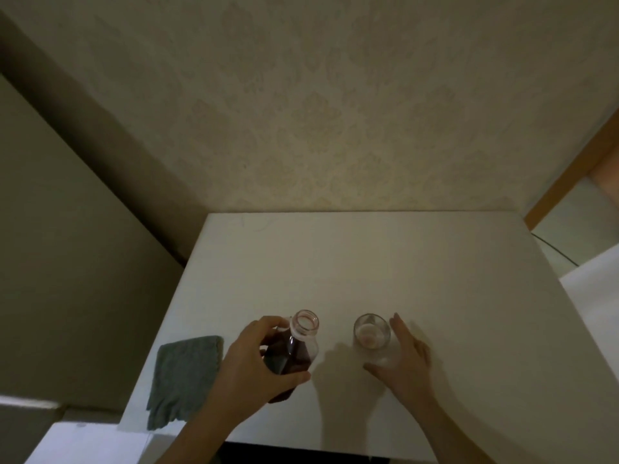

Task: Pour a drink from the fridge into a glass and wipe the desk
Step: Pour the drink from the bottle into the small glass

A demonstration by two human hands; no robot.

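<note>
A clear bottle (294, 349) of dark red drink stands uncapped near the front of the white desk (368, 262). My left hand (248, 370) grips its body, fingers and thumb wrapped round it. To its right stands a clear glass (371, 333) with a little pale liquid at the bottom. My right hand (402, 356) cups the glass from the right side, thumb in front of it and fingers along its far side. A grey-green cloth (184, 376) lies folded at the desk's front left corner, overhanging the edge slightly.
A patterned wall rises right behind the desk. A tall beige surface (67, 262) stands to the left. A wooden door frame (569, 175) and a white ledge (596, 296) are at the right. Bare desktop stretches behind the bottle and glass.
</note>
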